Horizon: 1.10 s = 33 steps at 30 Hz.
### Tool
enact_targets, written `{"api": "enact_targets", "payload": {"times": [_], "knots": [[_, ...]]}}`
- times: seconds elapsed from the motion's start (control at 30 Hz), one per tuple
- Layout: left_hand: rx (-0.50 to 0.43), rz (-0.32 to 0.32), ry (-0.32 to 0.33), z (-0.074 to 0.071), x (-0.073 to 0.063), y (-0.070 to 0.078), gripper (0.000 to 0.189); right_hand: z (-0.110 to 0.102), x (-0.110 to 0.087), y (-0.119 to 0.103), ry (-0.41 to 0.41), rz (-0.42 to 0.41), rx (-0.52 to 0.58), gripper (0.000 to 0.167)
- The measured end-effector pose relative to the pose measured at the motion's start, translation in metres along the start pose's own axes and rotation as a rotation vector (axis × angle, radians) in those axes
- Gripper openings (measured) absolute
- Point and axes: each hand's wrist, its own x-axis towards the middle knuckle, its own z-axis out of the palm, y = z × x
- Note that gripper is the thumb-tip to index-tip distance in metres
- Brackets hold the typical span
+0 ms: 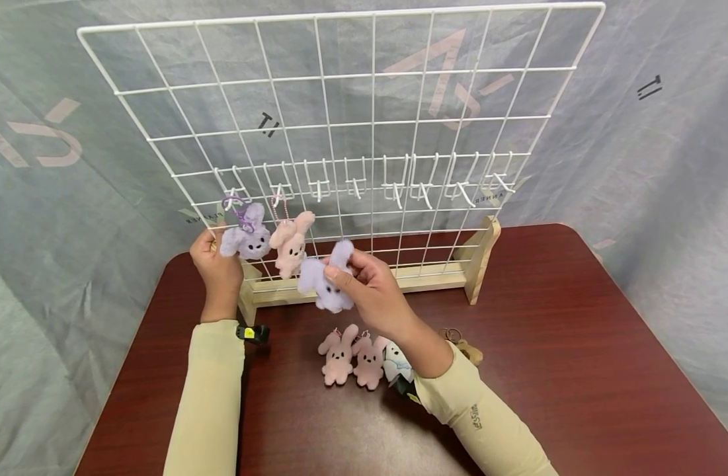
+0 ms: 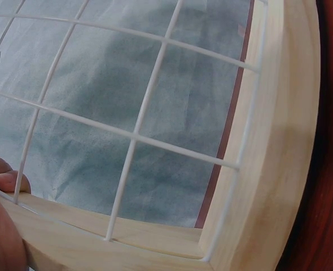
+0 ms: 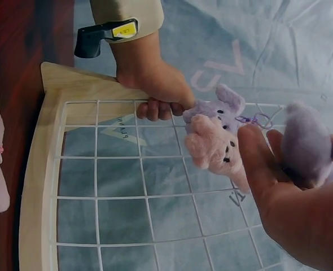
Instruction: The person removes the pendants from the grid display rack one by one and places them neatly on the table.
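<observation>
My right hand point(image 1: 378, 294) pinches a purple plush bunny keychain point(image 1: 313, 276) between thumb and fingers, in front of the white wire grid rack point(image 1: 373, 123). Its back and long ears show in the right wrist view, close to my palm. At the rack's left side my left hand point(image 1: 217, 268) grips the wooden side post point(image 2: 14, 217), fingers curled round it. Near that hand, another purple bunny keychain point(image 1: 256, 243) hangs from the leftmost hook by a purple ring. Beside it a pink bunny keychain point(image 1: 291, 246) hangs from the second hook by a bead chain.
Several more white hooks point(image 1: 423, 190) run in a row to the right across the grid. On the dark red table point(image 1: 578, 370) lie two pink bunny keychains point(image 1: 338, 360), a white plush point(image 1: 395, 365) partly behind my right wrist, and a brown plush point(image 1: 472, 352) with a metal ring.
</observation>
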Motion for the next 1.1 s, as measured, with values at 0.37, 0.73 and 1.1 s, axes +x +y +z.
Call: {"api": "enact_targets", "payload": {"times": [0.37,0.73,1.1], "knots": [[-0.009,-0.019,0.013,-0.007,0.006,-0.022,0.045,-0.001,-0.001,0.004,-0.058,0.006,-0.077,0.022],[-0.027,0.003,-0.007,0.0,0.001,-0.003,0.043,-0.001,0.001,0.016,-0.04,-0.044,-0.29,0.023],[-0.035,0.001,-0.01,0.0,0.0,-0.002,0.045,0.002,0.001,0.02,-0.129,0.095,-0.201,0.011]]}}
